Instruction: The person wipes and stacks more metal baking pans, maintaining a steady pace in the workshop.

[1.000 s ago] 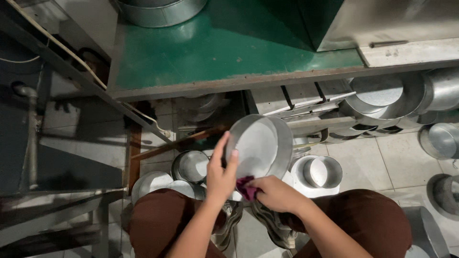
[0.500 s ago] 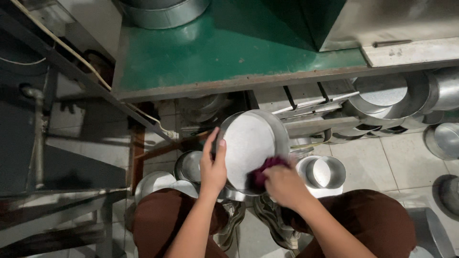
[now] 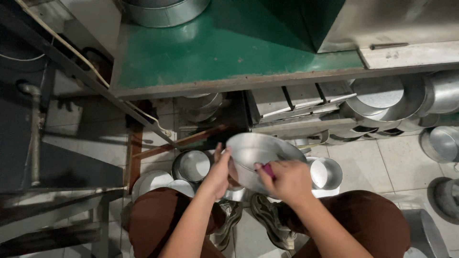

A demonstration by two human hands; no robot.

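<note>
Two hands hold a pan.
The left hand grips the round shiny metal pan by its rim; the right hand squeezes a small pink cloth against the tilted pan.

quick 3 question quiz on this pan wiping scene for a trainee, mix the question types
1. True or false: the left hand grips the rim of the round metal pan.
2. What does the right hand press against the pan? A) a purple cloth B) a spoon C) a brush
3. What colour is the top of the table above the pans?

Key: 1 true; 2 A; 3 green.
</note>
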